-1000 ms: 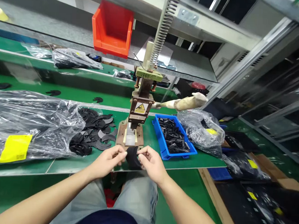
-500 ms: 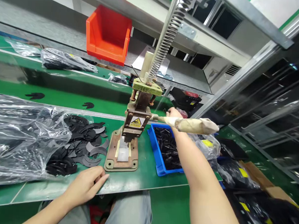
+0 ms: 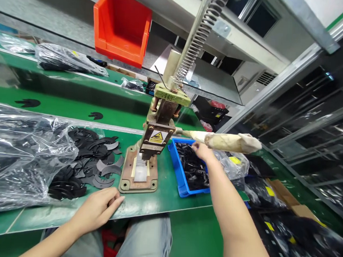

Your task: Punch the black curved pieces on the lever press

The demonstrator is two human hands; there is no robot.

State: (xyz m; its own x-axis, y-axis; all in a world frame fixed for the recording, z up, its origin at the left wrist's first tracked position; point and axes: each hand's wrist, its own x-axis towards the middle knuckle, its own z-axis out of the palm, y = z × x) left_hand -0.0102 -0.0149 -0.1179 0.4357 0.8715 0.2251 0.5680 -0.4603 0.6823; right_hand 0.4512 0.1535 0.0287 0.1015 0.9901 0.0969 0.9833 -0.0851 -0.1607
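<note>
My left hand (image 3: 99, 208) rests on the front edge of the green bench, fingers loosely curled and thumb apart, with nothing visible in it. Just beyond it lies a heap of black and grey crescent-shaped pieces (image 3: 94, 155). Right of the heap stands a hand press (image 3: 157, 137) with a warning label; a pale block (image 3: 141, 173) sits on its base. My right hand (image 3: 203, 151) is over the far right part of a blue bin (image 3: 177, 173) of small black parts (image 3: 191, 164). Its fingers are bent together, and what they hold, if anything, cannot be made out.
The press's wrapped lever (image 3: 230, 141) juts out above my right hand. A clear plastic bag (image 3: 27, 157) covers the left of the bench. An orange bin (image 3: 121, 33) sits on the shelf behind. Bagged black parts (image 3: 306, 223) lie at the right.
My right hand has come back from beyond the blue bin to above its contents. The small dark thing at its fingertips no longer shows. My left hand stays in place; the view has shifted slightly.
</note>
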